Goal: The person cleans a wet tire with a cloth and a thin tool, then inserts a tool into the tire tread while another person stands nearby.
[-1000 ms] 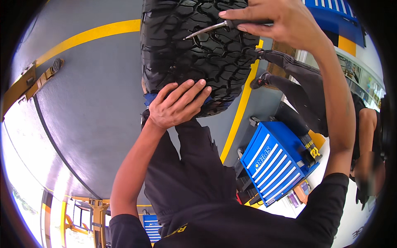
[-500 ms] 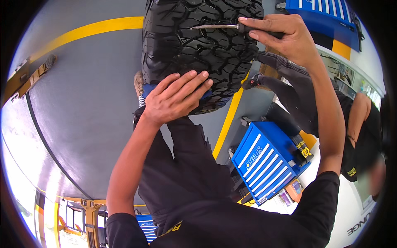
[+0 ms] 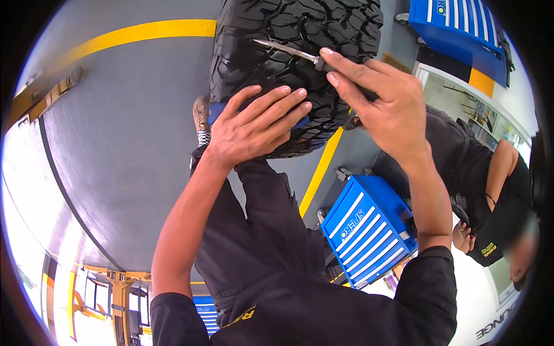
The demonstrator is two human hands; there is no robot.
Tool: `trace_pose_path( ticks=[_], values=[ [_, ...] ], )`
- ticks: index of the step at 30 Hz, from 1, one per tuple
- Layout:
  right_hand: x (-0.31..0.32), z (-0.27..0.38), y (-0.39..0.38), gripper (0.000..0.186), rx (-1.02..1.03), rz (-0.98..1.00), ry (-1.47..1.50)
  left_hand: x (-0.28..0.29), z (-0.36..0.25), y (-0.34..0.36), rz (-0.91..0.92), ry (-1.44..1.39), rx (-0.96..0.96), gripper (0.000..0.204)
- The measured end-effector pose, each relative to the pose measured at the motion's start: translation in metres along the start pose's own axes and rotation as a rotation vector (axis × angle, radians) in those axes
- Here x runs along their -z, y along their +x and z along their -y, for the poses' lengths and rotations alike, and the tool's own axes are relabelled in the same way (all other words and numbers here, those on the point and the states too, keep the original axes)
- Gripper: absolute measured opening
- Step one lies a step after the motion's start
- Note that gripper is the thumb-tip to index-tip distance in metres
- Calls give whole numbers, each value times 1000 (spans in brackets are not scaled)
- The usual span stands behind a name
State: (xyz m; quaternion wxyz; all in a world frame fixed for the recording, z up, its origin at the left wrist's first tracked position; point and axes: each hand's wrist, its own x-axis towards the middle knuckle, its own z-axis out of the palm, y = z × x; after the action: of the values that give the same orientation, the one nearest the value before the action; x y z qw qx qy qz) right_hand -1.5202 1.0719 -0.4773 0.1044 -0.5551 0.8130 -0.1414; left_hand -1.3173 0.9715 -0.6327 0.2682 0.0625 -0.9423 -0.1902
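A big black tire with chunky tread stands upright in front of me. My left hand lies over its near side, fingers stretched out. Under that hand, a blue piece shows on both sides; what it is I cannot make out. My right hand is closed round the dark handle of a slim pointed metal tool. Its shaft slants up and left across the tread, tip at the left part of the tire. Whether the tip touches the rubber I cannot tell. Most of the handle is hidden in the hand.
A blue drawer cabinet on casters stands to the right, another blue cabinet at the far right. A person in dark clothes is at the right. Yellow floor lines cross the grey floor. Yellow lift posts appear lower left.
My right hand has come down and left with the tool, whose shaft now slants instead of lying nearly level. The left hand keeps its place on the tire; the whole view has shifted slightly.
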Motion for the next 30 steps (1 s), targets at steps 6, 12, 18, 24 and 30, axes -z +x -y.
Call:
trace_pose_path(
  ticks=[6,12,18,24,30],
  values=[
    [36,39,36,35,283,106,-417,1,5,-9,4,-11,2,59],
    [54,87,86,31,599,266,-736,0,9,-17,-32,-100,-3,55],
    [51,5,93,43,-509,696,390,18,2,-9,-37,-102,9,59],
    [-32,14,25,43,-773,521,1718,21,10,-11,-29,-113,-42,60],
    [-67,25,48,50,-534,-716,999,27,31,-9,-86,-206,37,58]
  ],
)
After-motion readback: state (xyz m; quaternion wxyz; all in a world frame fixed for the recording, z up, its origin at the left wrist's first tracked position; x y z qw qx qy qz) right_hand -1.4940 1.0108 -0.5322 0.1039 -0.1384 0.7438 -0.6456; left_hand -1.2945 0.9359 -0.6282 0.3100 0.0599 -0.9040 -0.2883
